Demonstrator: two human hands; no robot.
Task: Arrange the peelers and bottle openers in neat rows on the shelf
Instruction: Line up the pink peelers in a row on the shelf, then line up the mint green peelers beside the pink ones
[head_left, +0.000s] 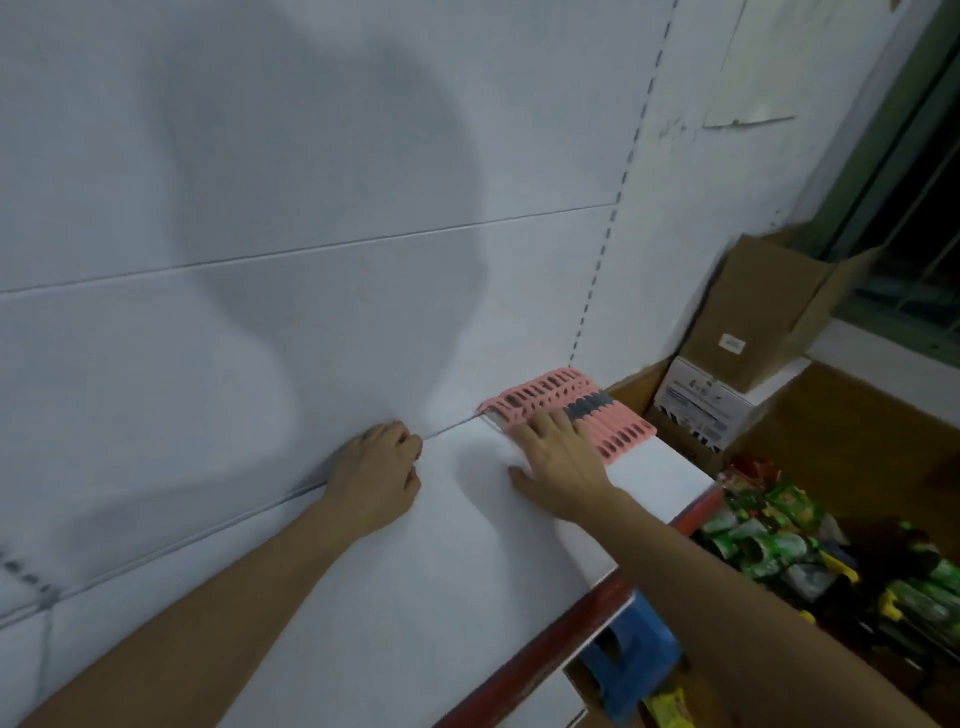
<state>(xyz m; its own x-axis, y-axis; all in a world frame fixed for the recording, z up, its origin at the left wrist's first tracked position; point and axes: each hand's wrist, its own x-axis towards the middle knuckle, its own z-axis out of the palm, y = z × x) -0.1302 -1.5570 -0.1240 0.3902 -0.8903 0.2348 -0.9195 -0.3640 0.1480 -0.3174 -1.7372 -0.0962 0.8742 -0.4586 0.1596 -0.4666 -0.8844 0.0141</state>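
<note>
Several pink peelers (618, 431) with dark grey blades lie side by side in a tight row at the far right end of the white shelf (415, 582), against the back panel. My right hand (558, 460) lies flat with straight fingers, fingertips touching the near left end of the row. My left hand (376, 467) rests on the shelf by the back panel, fingers loosely curled, nothing visible in it. No bottle openers are in view.
The shelf has a red front edge (550, 644). Beyond its right end stand cardboard boxes (753, 312) and a white carton (701, 400). Below lie green snack packets (769, 540) and a blue plastic stool (634, 660). A window frame is at the upper right.
</note>
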